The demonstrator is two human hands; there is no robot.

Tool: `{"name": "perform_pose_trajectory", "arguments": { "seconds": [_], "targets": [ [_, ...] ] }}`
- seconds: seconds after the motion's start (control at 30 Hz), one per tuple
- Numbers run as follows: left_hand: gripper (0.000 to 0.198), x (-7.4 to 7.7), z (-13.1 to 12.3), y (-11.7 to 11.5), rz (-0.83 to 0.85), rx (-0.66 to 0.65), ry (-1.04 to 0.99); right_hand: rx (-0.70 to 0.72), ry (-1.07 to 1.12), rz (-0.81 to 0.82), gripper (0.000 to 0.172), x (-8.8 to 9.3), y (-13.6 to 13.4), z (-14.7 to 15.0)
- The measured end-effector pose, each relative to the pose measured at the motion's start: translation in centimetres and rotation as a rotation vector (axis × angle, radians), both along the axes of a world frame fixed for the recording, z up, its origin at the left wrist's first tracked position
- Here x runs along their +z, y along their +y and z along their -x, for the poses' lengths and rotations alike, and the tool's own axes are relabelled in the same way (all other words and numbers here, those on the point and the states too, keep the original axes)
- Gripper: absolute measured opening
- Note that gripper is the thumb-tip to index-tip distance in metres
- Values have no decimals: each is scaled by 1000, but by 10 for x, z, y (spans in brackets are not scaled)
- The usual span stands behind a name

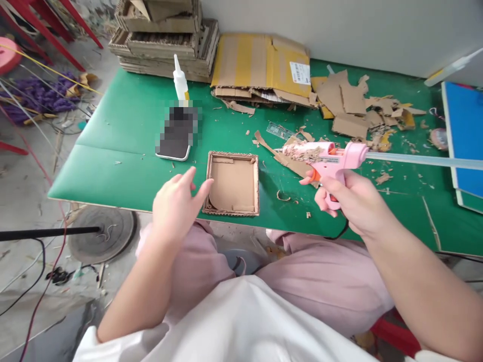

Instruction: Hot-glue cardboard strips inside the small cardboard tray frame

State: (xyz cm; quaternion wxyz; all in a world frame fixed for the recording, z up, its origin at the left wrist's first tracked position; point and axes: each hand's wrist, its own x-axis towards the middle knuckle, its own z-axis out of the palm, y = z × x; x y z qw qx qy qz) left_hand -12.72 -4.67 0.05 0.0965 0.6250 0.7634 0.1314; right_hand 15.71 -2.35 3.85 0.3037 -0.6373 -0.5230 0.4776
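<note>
My right hand (345, 198) is wrapped round the handle of a pink hot glue gun (339, 157), which points left with a long clear glue stick (411, 159) out of its back. Bits of cardboard cling to its nozzle end. A shallow cardboard tray (234, 186) with low corrugated walls lies near the table's front edge. Just left of it hovers my left hand (177, 198), holding nothing, its thumb and forefinger apart and the thumb over the tray's left wall. The other fingers of that hand are partly hidden.
On the green table (113, 125) lie a phone (175, 133) and a white glue bottle (180, 83). Behind them are stacked cardboard trays (166, 50) and a yellow-taped cardboard piece (264, 65). Cardboard scraps (350, 105) and a blue board (466, 136) are at right.
</note>
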Motion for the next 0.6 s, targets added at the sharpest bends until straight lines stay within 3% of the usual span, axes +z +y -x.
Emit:
{"name": "perform_pose_trajectory", "arguments": {
  "seconds": [0.13,0.23,0.4,0.5,0.6],
  "targets": [
    [23,-7,-17,6,-4,-30,59,-3,44,40,31,0,-3,2],
    [14,-2,-19,7,-80,-7,-11,38,70,57,36,-2,-4,-7],
    [20,30,-13,17,-114,-32,-223,230,48,95,41,-3,-12,-28],
    [20,51,-12,27,-251,-101,-185,316,58,68,48,-5,-21,-30],
    [18,59,-21,33,-365,-212,-157,317,81,74,52,-12,-28,-19]
  ]
}}
